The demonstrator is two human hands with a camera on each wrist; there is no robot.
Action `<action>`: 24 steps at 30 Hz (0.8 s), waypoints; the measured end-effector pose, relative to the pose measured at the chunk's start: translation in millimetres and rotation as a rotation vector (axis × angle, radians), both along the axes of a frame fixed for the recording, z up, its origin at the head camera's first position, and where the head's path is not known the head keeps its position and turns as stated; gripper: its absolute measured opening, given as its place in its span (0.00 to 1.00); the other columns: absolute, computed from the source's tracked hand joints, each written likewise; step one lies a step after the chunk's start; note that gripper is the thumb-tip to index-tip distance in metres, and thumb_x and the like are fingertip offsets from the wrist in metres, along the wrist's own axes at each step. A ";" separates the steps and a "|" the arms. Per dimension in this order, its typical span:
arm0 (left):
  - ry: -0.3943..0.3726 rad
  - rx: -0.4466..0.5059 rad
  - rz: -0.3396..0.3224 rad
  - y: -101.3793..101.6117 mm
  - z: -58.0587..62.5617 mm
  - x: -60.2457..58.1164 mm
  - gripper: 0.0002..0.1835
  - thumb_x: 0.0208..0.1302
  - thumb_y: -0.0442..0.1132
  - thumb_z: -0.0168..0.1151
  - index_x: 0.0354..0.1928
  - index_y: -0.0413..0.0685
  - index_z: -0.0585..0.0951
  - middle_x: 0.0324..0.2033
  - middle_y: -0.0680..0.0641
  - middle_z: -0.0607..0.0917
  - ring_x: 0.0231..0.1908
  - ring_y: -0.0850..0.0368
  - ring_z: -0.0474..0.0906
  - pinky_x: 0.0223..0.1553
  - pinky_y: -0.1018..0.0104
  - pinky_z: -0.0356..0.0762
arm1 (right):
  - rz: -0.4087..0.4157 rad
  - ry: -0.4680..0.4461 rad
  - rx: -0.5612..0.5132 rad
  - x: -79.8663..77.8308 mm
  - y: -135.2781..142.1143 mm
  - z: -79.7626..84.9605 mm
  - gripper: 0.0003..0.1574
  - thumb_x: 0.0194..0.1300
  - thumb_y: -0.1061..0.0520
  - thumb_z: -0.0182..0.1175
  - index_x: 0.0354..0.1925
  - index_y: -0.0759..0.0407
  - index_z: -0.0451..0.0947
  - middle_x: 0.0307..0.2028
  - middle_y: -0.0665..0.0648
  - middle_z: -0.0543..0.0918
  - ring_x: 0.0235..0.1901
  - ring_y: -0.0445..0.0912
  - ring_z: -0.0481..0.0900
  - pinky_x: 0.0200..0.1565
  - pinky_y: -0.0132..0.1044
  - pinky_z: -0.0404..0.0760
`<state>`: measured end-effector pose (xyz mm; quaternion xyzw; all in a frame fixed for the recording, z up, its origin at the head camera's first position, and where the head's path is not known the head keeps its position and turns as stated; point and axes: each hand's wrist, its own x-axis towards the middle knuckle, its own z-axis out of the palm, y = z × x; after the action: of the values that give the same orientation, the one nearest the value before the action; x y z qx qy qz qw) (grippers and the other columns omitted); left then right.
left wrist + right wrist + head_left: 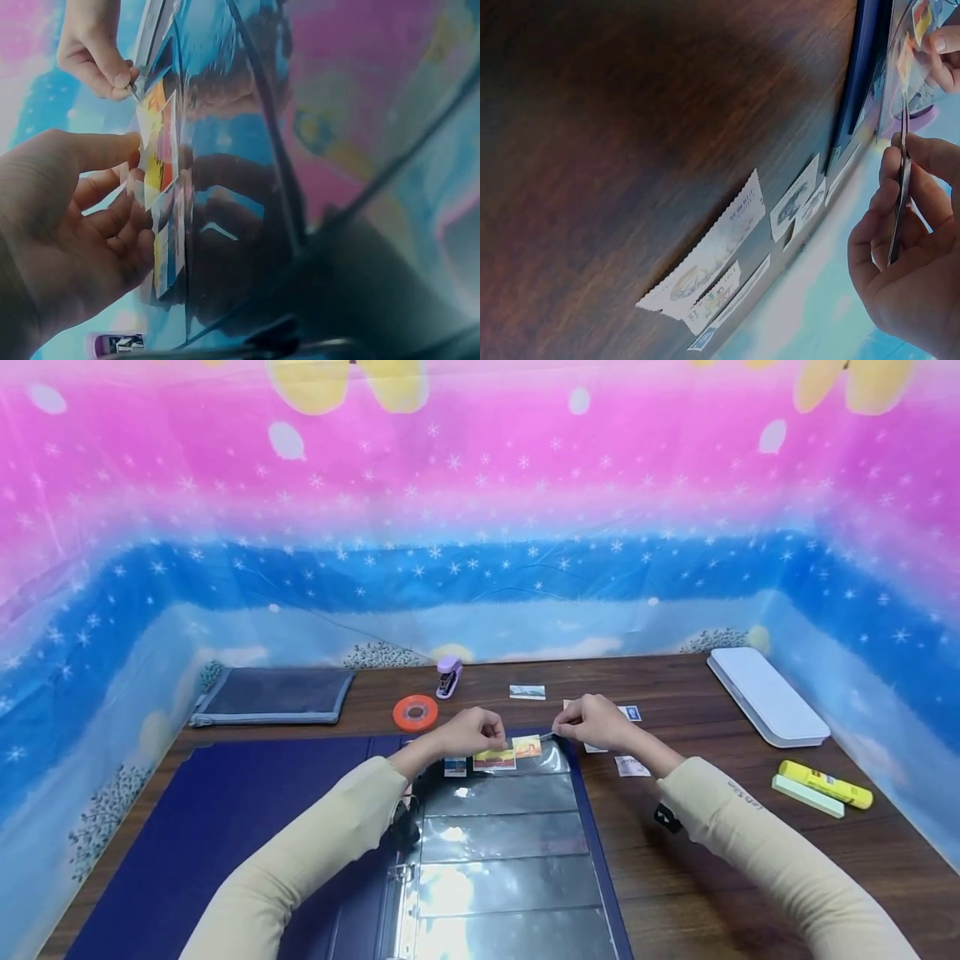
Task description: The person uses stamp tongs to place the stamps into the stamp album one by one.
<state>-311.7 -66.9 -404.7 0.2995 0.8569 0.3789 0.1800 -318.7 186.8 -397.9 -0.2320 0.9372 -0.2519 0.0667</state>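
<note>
A blue stamp album lies open, with a black page of clear pocket strips (502,795) on its right side. My left hand (471,732) is at the top strip, thumb and fingertips pinching the edge of its clear film. Slim metal tweezers (901,195) are held in my right hand (596,723). Their tips meet an orange-and-yellow stamp (527,746) at the top strip. Left of it in that row sit a yellow-and-red stamp (494,762), partly behind my left fingers, and a small blue stamp (454,767).
Several loose stamps (705,259) lie right of the album; another stamp (527,692) is behind it. Further back are an orange tape roll (415,713), purple stapler (448,677) and mesh pouch (273,696). At right lie a white case (768,697), glue stick (825,784) and pale green bar (807,796).
</note>
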 end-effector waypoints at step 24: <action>0.063 0.054 0.051 0.8 -11.3 1.2 0.04 0.61 0.33 0.60 0.29 0.40 0.79 0.24 0.46 0.79 0.24 0.62 0.69 0.31 0.71 0.69 | 0.166 -0.084 -0.017 -13.8 3.7 3.4 0.08 0.61 0.60 0.61 0.35 0.61 0.86 0.32 0.57 0.88 0.49 0.54 0.81 0.64 0.49 0.65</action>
<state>-310.5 -66.2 -416.0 0.2939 0.8592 0.3965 0.1350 -332.5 190.5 -394.5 -0.2986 0.9090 -0.2627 0.1246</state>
